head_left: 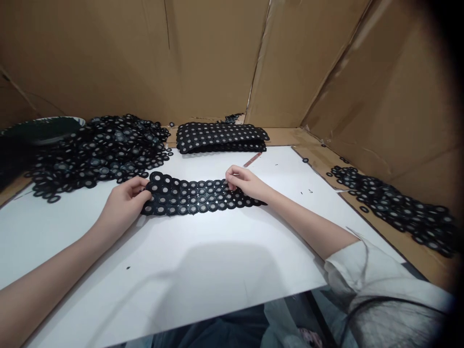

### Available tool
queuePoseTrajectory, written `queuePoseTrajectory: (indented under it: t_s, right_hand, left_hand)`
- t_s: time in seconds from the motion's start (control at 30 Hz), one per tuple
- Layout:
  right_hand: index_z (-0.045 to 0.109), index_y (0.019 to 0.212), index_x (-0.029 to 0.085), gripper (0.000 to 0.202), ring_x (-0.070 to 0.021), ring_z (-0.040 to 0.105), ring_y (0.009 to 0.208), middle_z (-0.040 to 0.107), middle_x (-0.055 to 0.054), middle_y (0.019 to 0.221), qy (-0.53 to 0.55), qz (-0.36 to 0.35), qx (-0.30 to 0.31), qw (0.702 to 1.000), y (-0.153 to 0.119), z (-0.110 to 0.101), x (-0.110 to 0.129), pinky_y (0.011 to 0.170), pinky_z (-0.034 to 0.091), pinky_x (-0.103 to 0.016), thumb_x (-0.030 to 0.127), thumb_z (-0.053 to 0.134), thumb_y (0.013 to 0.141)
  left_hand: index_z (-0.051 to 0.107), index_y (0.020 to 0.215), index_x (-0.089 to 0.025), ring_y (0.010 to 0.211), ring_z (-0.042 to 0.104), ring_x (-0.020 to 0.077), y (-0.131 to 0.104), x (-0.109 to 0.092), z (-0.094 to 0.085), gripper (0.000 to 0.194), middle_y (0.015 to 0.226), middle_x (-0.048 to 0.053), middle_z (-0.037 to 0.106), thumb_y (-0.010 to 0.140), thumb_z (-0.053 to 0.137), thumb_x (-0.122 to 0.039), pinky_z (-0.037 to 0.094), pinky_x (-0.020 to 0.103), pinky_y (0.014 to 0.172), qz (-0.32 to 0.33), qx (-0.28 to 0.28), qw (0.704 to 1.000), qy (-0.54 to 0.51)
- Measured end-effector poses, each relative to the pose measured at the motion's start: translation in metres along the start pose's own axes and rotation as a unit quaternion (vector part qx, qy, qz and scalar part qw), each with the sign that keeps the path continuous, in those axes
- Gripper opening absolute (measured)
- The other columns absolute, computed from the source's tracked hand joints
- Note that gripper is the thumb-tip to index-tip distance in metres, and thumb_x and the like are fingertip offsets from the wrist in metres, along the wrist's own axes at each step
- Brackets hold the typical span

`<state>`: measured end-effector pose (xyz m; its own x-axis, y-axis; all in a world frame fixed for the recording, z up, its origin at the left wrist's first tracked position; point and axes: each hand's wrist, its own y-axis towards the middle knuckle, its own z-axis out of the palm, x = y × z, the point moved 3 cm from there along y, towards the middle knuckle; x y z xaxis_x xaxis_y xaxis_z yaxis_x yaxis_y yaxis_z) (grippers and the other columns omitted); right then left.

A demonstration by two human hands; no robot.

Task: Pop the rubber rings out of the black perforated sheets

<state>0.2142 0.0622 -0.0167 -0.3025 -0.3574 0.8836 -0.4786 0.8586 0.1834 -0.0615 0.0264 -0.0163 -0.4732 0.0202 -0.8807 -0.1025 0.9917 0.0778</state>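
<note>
A strip of joined black rings (199, 197), several rows deep, stretches across the white board in front of me. Pale dots show through the ring centres. My left hand (126, 200) pinches the strip's left end between thumb and fingers. On the upper edge, toward the right end, my right hand (242, 181) is closed on the strip with a pinch. The right tip of the strip lies under my right wrist. Behind it rests a folded sheet of the same joined rings (221, 137), touched by neither hand.
A large heap of loose black rings (108, 150) lies at the back left, by a dark round container (47, 128). More loose rings (395, 203) line the right side. Cardboard walls (213, 63) enclose the white board (217, 270). A reddish-brown strip (253, 159) lies near the folded sheet.
</note>
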Motion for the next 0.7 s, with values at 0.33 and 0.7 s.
queuePoseTrajectory:
  t_s: [0.33, 0.7]
  right_hand:
    - [0.048, 0.076, 0.015, 0.010, -0.0080, 0.048, 0.056, 0.049, 0.002, 0.061, 0.091, 0.071, -0.066, 0.991, 0.003, -0.016, -0.011, 0.054, 0.040, -0.022, 0.023, 0.042, 0.080]
    - [0.050, 0.069, 0.017, 0.023, -0.0129, 0.052, 0.064, 0.058, -0.003, 0.070, -0.147, 0.012, -0.277, 0.949, 0.002, -0.060, -0.036, 0.061, 0.041, -0.027, 0.035, 0.041, 0.081]
  left_hand:
    - [0.056, 0.074, -0.021, 0.062, 0.050, 0.0119, 0.002, 0.000, 0.001, 0.012, 0.064, -0.004, 0.057, 0.063, 0.050, -0.019, 0.037, 0.019, 0.055, 0.008, 0.001, 1.000, 0.010]
    - [0.056, 0.075, -0.021, 0.063, 0.053, 0.0132, 0.002, 0.000, -0.001, 0.014, 0.065, -0.004, 0.058, 0.062, 0.051, -0.020, 0.038, 0.020, 0.056, 0.009, -0.014, 1.000, 0.022]
